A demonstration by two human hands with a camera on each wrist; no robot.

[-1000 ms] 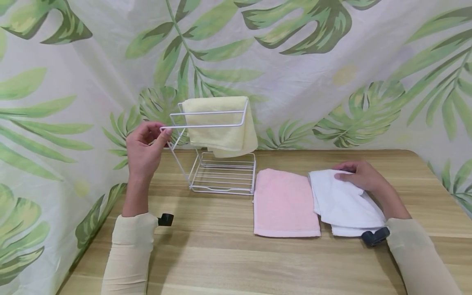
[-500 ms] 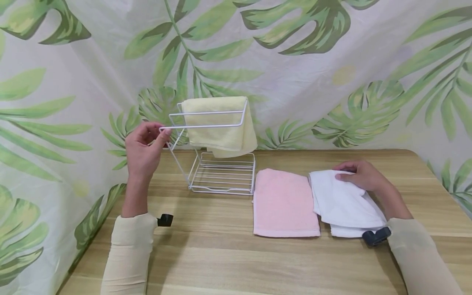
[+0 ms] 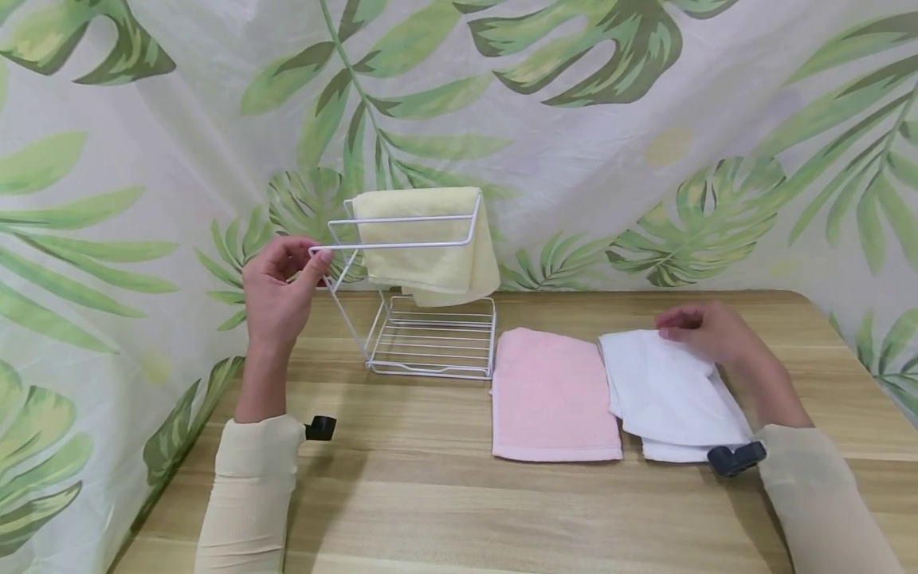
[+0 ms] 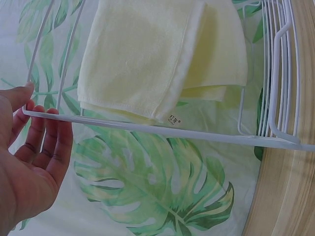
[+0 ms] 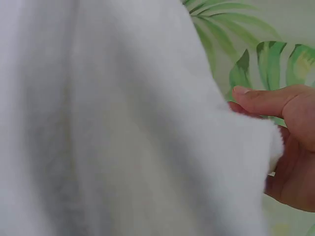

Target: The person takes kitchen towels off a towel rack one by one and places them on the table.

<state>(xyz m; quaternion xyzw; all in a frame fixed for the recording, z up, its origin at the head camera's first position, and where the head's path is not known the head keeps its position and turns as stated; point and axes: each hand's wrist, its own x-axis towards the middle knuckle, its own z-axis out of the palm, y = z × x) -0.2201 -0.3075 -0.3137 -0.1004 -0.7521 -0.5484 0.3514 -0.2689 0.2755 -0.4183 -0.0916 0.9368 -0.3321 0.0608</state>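
Observation:
My left hand (image 3: pixel 276 291) pinches the upper left corner of a white wire towel rack (image 3: pixel 433 372), thumb and fingers around the rail. A pale yellow towel (image 3: pixel 419 239) hangs folded over the rack's back upper rail; in the left wrist view the same yellow towel (image 4: pixel 133 59) shows a small printed mark near its lower edge. To the rack's right lies a folded pink towel (image 3: pixel 555 399). Beside that, a folded white towel (image 3: pixel 674 391) lies with its left edge against the pink one. My right hand (image 3: pixel 710 331) hovers at the white towel's far edge, fingers loosely bent.
The rack stands toward the back of a wooden table (image 3: pixel 430 510). Behind it hangs a leaf-patterned cloth (image 3: pixel 574 159). A small black device sits at each wrist, the left one (image 3: pixel 320 428) and the right one (image 3: pixel 736 459).
My right hand has lifted slightly up and to the right, away from the white towel, whose top lies a little flatter. The left hand and the rack have stayed put.

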